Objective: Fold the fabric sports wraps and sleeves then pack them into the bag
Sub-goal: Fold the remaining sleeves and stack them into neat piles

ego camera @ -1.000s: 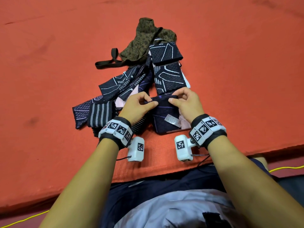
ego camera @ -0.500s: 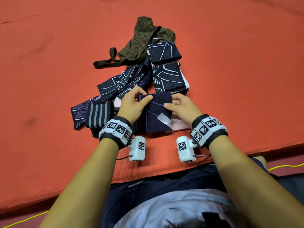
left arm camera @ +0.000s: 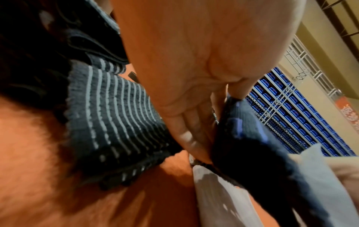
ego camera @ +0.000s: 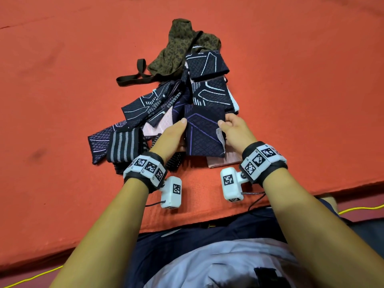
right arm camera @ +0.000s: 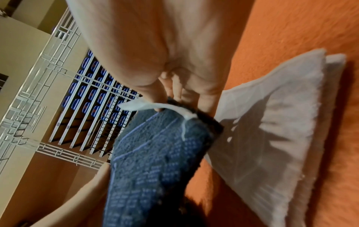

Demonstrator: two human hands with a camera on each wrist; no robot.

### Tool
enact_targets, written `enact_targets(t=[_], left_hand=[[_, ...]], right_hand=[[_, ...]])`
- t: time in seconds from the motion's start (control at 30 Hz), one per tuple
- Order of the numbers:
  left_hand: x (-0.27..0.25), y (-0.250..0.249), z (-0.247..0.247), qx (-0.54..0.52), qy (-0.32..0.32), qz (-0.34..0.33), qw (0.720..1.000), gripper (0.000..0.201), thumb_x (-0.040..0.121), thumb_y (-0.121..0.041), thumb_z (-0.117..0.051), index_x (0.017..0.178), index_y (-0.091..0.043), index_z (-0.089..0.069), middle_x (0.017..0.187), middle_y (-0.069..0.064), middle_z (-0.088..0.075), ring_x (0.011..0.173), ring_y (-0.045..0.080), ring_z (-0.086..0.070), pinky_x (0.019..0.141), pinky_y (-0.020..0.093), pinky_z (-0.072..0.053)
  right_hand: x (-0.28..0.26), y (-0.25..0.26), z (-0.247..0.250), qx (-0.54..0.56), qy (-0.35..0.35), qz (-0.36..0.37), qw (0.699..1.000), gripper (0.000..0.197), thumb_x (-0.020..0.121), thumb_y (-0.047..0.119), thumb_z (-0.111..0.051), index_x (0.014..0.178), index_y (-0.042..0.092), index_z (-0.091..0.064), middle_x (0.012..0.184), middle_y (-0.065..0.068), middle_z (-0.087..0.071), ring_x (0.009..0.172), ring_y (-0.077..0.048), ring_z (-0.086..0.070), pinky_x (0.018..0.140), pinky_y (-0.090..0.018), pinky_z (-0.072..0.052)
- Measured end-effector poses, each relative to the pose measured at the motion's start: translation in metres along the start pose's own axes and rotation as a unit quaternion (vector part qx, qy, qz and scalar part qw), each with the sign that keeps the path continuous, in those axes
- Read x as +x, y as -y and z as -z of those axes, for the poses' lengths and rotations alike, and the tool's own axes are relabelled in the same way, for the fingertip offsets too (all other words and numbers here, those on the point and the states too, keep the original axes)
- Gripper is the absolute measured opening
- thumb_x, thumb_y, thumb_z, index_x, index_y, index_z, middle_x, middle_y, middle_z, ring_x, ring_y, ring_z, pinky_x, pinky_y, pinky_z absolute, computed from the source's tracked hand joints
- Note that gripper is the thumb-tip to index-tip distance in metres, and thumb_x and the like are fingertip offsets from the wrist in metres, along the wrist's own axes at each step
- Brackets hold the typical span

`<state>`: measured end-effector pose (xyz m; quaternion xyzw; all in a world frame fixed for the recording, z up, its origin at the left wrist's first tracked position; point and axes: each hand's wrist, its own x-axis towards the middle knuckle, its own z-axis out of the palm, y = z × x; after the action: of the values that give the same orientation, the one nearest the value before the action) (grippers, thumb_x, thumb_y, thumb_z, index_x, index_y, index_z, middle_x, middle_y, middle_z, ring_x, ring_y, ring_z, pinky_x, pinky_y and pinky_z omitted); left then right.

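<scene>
A folded dark sleeve with purple lines [ego camera: 204, 132] sits between my hands, just above a pale pink fabric piece [ego camera: 223, 162]. My left hand [ego camera: 180, 126] pinches its left edge, thumb on top. My right hand [ego camera: 225, 124] pinches its right edge beside a white label [ego camera: 220, 136]. The left wrist view shows my left hand [left arm camera: 196, 135] with fingers against the sleeve [left arm camera: 252, 153]. In the right wrist view my right hand [right arm camera: 174, 95] grips the sleeve [right arm camera: 155, 161] at its label [right arm camera: 143, 106]. An olive leopard-print bag [ego camera: 182, 46] lies at the far end of the pile.
Two folded dark sleeves [ego camera: 205, 65] [ego camera: 212, 93] lie beyond my hands. Unfolded patterned sleeves [ego camera: 141, 106] and a grey-striped wrap [ego camera: 124, 145] spread to the left. The bag's dark strap [ego camera: 133, 77] trails left. All rest on an orange mat [ego camera: 301, 100] whose front edge is near my lap.
Both hands have shifted from the sleeve's far edge to its two sides. The sleeve has moved away from my body toward the folded ones, and its label now sits at the right edge.
</scene>
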<state>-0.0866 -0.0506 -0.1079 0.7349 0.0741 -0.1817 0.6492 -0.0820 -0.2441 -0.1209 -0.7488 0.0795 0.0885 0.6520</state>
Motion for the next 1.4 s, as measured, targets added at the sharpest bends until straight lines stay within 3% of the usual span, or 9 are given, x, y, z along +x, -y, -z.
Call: enact_targets(t=[0.17, 0.3, 0.47, 0.67, 0.8, 0.93, 1.1, 1.3, 1.4], left_hand=[[0.003, 0.008, 0.005, 0.061, 0.023, -0.076, 0.995, 0.027, 0.102, -0.044, -0.045, 0.102, -0.029, -0.068, 0.111, 0.002, -0.072, 0.104, 0.023, -0.067, 0.098, 0.047, -0.052], [0.005, 0.011, 0.005, 0.095, 0.007, -0.099, 0.991, 0.022, 0.096, -0.047, -0.051, 0.098, -0.031, -0.066, 0.097, -0.001, -0.07, 0.09, 0.014, -0.065, 0.091, 0.043, -0.054], [0.006, 0.012, -0.001, 0.135, -0.017, -0.097, 0.986, 0.005, 0.102, -0.025, -0.055, 0.105, -0.021, -0.055, 0.062, -0.013, -0.066, 0.061, 0.0, -0.063, 0.065, 0.02, -0.05], [0.006, 0.015, -0.014, 0.217, -0.003, -0.118, 0.969, 0.041, 0.096, -0.02, -0.064, 0.118, -0.014, -0.029, 0.063, -0.002, -0.052, 0.046, 0.003, -0.046, 0.052, 0.018, -0.041], [0.007, 0.018, -0.022, 0.21, 0.062, -0.091, 0.971, 0.027, 0.091, -0.016, -0.07, 0.108, -0.018, -0.049, 0.084, -0.003, -0.059, 0.063, 0.006, -0.055, 0.065, 0.024, -0.047], [0.004, 0.015, -0.029, 0.2, 0.119, -0.012, 0.973, 0.049, 0.088, 0.0, -0.071, 0.131, -0.012, -0.049, 0.089, 0.011, -0.062, 0.068, 0.018, -0.059, 0.069, 0.031, -0.055], [0.009, 0.013, -0.04, 0.304, 0.104, -0.039, 0.946, 0.076, 0.082, -0.006, -0.078, 0.148, -0.009, -0.041, 0.069, -0.005, -0.053, 0.048, 0.0, -0.051, 0.05, 0.006, -0.038], [0.014, 0.018, -0.043, 0.359, 0.087, -0.07, 0.927, 0.075, 0.085, -0.025, -0.078, 0.15, -0.016, -0.041, 0.12, 0.002, -0.064, 0.087, 0.009, -0.063, 0.078, 0.009, -0.044], [0.015, 0.02, -0.042, 0.39, 0.083, -0.044, 0.916, 0.068, 0.09, -0.029, -0.071, 0.151, -0.022, -0.041, 0.103, 0.004, -0.072, 0.084, 0.019, -0.069, 0.084, 0.027, -0.054]], right_hand=[[-0.002, -0.002, -0.001, -0.032, -0.003, 0.0, 0.999, 0.033, 0.093, 0.034, -0.051, 0.104, 0.006, -0.063, 0.095, -0.012, -0.073, 0.091, -0.031, -0.069, 0.094, -0.056, -0.051], [0.006, -0.015, 0.0, -0.053, -0.01, -0.008, 0.998, 0.048, 0.077, 0.054, -0.051, 0.083, 0.007, -0.051, 0.072, -0.004, -0.052, 0.069, -0.022, -0.053, 0.083, -0.062, -0.054], [0.0, -0.001, 0.006, -0.128, -0.041, -0.009, 0.991, 0.03, 0.097, 0.033, -0.056, 0.076, 0.016, -0.042, 0.064, 0.0, -0.033, 0.058, -0.017, -0.034, 0.055, -0.032, -0.028], [0.007, -0.018, 0.02, -0.19, -0.09, -0.026, 0.977, 0.021, 0.091, 0.025, -0.066, 0.093, 0.017, -0.047, 0.085, 0.0, -0.056, 0.083, -0.023, -0.055, 0.076, -0.034, -0.043], [0.008, -0.021, 0.029, -0.19, -0.088, -0.036, 0.977, 0.019, 0.09, 0.028, -0.067, 0.079, 0.026, -0.052, 0.082, 0.005, -0.057, 0.087, -0.021, -0.058, 0.075, -0.03, -0.04], [0.005, -0.02, 0.034, -0.158, -0.036, -0.081, 0.983, 0.035, 0.074, 0.02, -0.078, 0.102, 0.029, -0.06, 0.116, -0.003, -0.062, 0.105, -0.021, -0.062, 0.092, -0.035, -0.051], [0.001, -0.02, 0.039, -0.196, -0.035, -0.056, 0.978, 0.048, 0.08, -0.001, -0.065, 0.124, 0.02, -0.064, 0.123, -0.004, -0.064, 0.114, -0.021, -0.06, 0.095, -0.035, -0.052], [-0.001, -0.032, 0.038, -0.262, -0.087, -0.017, 0.961, 0.039, 0.091, 0.013, -0.063, 0.13, 0.018, -0.063, 0.12, -0.007, -0.069, 0.11, -0.026, -0.065, 0.093, -0.028, -0.047], [-0.002, -0.036, 0.032, -0.324, -0.089, -0.003, 0.942, 0.044, 0.088, 0.01, -0.063, 0.131, 0.017, -0.059, 0.125, -0.011, -0.06, 0.112, -0.031, -0.059, 0.094, -0.031, -0.043]])
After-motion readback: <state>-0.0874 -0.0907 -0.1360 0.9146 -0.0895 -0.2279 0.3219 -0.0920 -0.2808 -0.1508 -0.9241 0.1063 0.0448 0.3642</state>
